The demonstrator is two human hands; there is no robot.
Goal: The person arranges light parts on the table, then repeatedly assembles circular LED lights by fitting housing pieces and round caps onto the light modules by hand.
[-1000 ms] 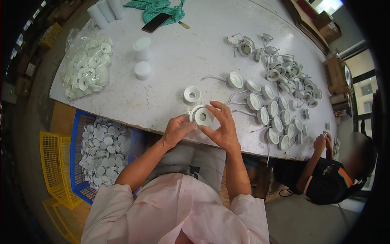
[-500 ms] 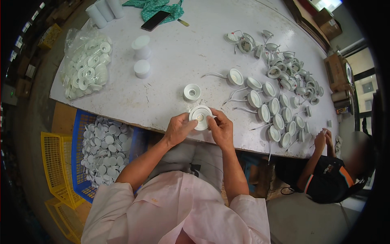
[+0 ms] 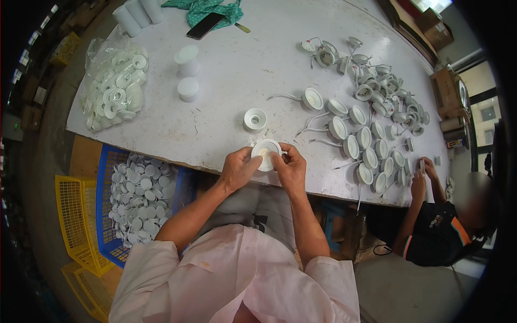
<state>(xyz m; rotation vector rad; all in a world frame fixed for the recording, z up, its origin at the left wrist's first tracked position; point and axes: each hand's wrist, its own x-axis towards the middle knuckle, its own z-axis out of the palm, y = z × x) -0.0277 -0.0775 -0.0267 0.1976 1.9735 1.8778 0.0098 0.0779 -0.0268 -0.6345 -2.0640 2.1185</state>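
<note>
Just over the table's near edge, a white round downlight (image 3: 266,145) faces up, with small yellowish spots in its middle. My left hand (image 3: 237,168) grips its left side, the thumb reaching into the ring. On the other side my right hand (image 3: 290,169) grips it too, its thumb also inside the rim. The fingers under the downlight are hidden. Just beyond it stands a white stepped ring part (image 3: 254,119) on the table. To the right lie several white downlights with cables (image 3: 337,130), in loose rows.
On the white table (image 3: 231,70) are a bag of white rings (image 3: 116,91), stacked white discs (image 3: 188,90), a phone (image 3: 205,26) and a green cloth (image 3: 229,12). A blue crate (image 3: 102,215) of white discs stands below left, beside a yellow crate (image 3: 74,215). A co-worker (image 3: 431,231) sits at right.
My right thumb has shifted slightly left, further into the ring; both hands keep their hold. The co-worker's hands have moved closer to the table's downlights.
</note>
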